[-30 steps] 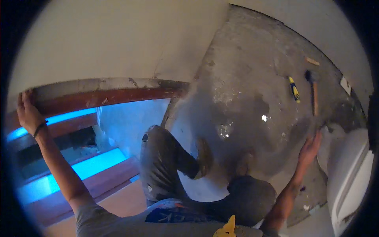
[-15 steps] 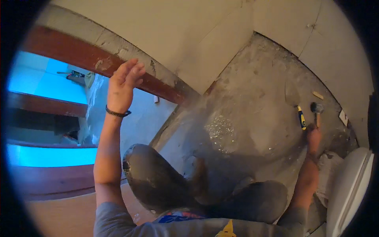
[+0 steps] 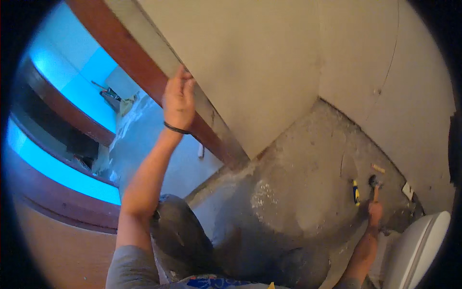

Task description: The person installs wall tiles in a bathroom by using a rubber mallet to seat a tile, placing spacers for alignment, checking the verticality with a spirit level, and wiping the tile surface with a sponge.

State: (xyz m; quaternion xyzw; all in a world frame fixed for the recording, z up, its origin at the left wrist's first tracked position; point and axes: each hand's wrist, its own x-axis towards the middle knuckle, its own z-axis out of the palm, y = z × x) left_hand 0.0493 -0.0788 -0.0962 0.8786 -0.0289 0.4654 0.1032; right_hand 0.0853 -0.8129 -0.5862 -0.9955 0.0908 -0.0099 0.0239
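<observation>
My left hand (image 3: 179, 101), with a dark bracelet at its wrist, is raised at the reddish-brown door frame (image 3: 209, 139). Its fingers are stretched out and hold nothing; whether they touch the frame I cannot tell. Low at the right, my right hand (image 3: 375, 211) is closed round the wooden handle of a mallet (image 3: 376, 192). The mallet's dark head lies farthest from me, at the floor. Just left of it rests a trowel (image 3: 356, 193) with a yellow and dark blue handle; its grey blade blends into the floor.
Beyond the mallet are a small tan block (image 3: 378, 168) and a white flat piece (image 3: 407, 190) by the wall. The grey floor (image 3: 308, 144) has a shiny wet patch (image 3: 264, 201). A white rounded fixture (image 3: 418, 250) stands at right. Beige walls (image 3: 269, 62) meet at the far corner.
The view has tilted up and turned, so floor and tools appear lower. My left hand stays raised by the frame, its fingers closer together. The right hand still grips the mallet.
</observation>
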